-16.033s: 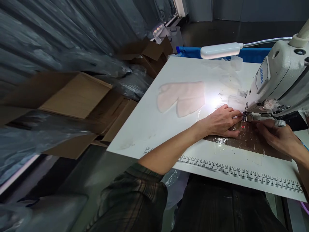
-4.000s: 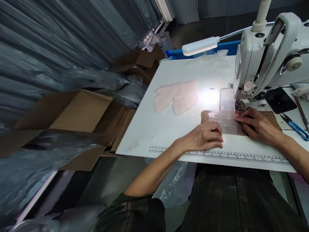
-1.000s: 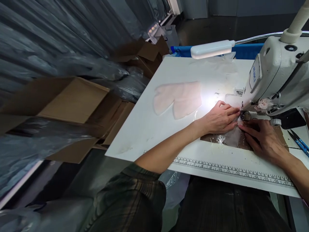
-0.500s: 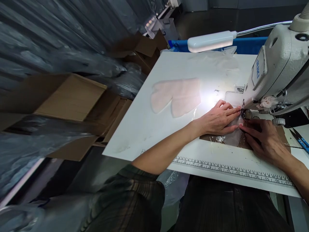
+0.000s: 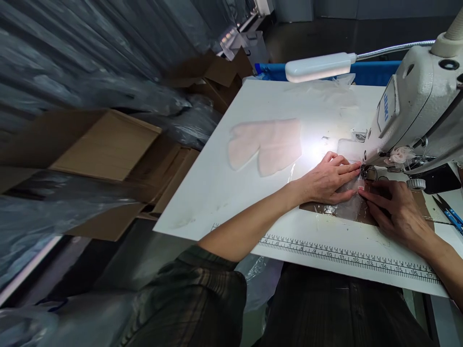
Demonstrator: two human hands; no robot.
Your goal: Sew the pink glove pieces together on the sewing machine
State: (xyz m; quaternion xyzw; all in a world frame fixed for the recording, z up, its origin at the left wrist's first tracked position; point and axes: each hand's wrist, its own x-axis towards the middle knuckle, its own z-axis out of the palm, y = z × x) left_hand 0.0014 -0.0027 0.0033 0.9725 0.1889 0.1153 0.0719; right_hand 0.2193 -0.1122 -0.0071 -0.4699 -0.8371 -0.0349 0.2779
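My left hand (image 5: pixel 332 178) lies flat with its fingers stretched out on a sheer white fabric piece (image 5: pixel 349 210). Its fingertips reach the presser foot (image 5: pixel 363 172) of a white sewing machine (image 5: pixel 408 106). On the other side of the foot, my right hand (image 5: pixel 396 205) is closed, its fingertips at the fabric's edge. By those fingertips shows a small pale tag with a reddish mark (image 5: pixel 360 189). Part of the fabric is hidden under both hands. A brown panel (image 5: pixel 369 218) lies beneath it.
A pale pink cut fabric piece (image 5: pixel 265 144) lies on the white table (image 5: pixel 202 202). Blue-handled thread snips (image 5: pixel 452 212) rest at the right. A lamp (image 5: pixel 320 67) hangs over the table. Cardboard boxes (image 5: pixel 108 144) stand left, and a printed ruler (image 5: pixel 343 258) runs along the front edge.
The view has shifted very slightly. Both hands keep nearly the same place at the presser foot, and the fabric shows no clear movement.
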